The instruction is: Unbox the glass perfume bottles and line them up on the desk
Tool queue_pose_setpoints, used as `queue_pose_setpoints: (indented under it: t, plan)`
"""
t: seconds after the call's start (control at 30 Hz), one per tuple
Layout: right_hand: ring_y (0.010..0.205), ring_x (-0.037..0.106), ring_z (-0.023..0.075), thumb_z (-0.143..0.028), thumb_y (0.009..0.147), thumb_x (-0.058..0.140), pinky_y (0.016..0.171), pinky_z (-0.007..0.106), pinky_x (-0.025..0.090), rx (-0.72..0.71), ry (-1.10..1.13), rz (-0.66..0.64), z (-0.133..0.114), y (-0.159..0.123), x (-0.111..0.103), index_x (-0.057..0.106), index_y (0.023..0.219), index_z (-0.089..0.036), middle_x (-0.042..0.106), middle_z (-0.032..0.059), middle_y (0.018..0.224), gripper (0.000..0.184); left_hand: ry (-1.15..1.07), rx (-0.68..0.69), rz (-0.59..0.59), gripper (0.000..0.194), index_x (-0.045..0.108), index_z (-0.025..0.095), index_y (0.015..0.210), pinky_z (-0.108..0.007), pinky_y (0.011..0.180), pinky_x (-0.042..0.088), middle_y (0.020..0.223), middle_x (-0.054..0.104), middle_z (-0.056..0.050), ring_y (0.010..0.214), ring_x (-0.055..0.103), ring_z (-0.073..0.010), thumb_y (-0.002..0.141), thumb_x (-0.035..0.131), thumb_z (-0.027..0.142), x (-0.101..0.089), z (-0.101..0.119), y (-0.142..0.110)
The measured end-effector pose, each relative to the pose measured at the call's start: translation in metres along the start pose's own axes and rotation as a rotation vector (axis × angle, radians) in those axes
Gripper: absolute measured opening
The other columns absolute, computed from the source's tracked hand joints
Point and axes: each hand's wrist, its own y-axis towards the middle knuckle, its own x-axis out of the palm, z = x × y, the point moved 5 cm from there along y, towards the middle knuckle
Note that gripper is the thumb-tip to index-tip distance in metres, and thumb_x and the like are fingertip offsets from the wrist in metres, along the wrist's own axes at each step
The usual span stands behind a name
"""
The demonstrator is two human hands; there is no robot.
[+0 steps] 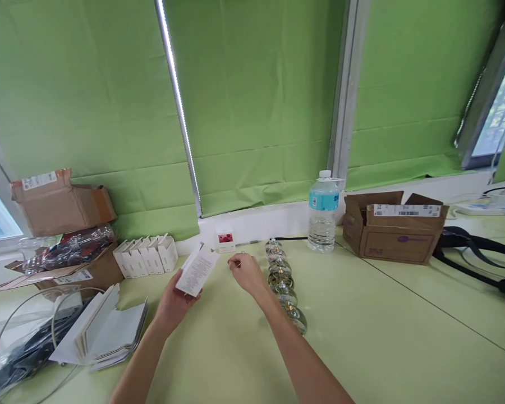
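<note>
A small white carton (pixel 197 270) with printed text on its face is in my left hand (pixel 174 300). My fingers and thumb wrap round its lower part, and its top end looks open with a flap up. To the right of the carton, my right hand (pixel 247 272) hovers with its fingers curled in a pinch; what they hold, if anything, is too small to make out. Just beyond that hand, several round clear glass bottles (pixel 285 293) with gold-coloured parts stand in a row, partly hidden by my right forearm.
Several white cartons (pixel 145 258) stand at the back left beside brown boxes (pixel 63 205). Flattened white card (pixel 113 328) and bagged dark items (pixel 33 348) lie at left. A water bottle (pixel 321 216), an opened cardboard box (pixel 398 233) and black straps (pixel 480 252) are at right.
</note>
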Motion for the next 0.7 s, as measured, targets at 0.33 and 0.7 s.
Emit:
queue_pose_setpoints:
  t: [0.33, 0.7]
  plan:
    - [0.096, 0.061, 0.0192, -0.020, 0.082, 0.057, 0.081, 0.026, 0.043, -0.141, 0.154, -0.057, -0.017, 0.004, 0.002, 0.072, 0.097, -0.018, 0.070, 0.0057, 0.103, 0.022, -0.627, -0.300, -0.155, 0.038, 0.064, 0.024, 0.108, -0.040, 0.085, 0.054, 0.115, 0.068, -0.008, 0.106, 0.064, -0.0266, 0.085, 0.052, 0.052, 0.007, -0.020, -0.044]
    - [0.074, 0.063, 0.0172, -0.034, 0.075, 0.067, 0.061, 0.025, 0.045, -0.114, 0.301, -0.205, -0.001, 0.006, -0.002, 0.067, 0.080, -0.018, 0.070, 0.0031, 0.082, 0.016, -0.899, -0.382, -0.356, 0.050, 0.049, 0.014, 0.132, -0.051, 0.108, 0.036, 0.127, 0.061, -0.017, 0.123, 0.052, -0.0334, 0.090, 0.054, 0.040, 0.040, -0.020, -0.068]
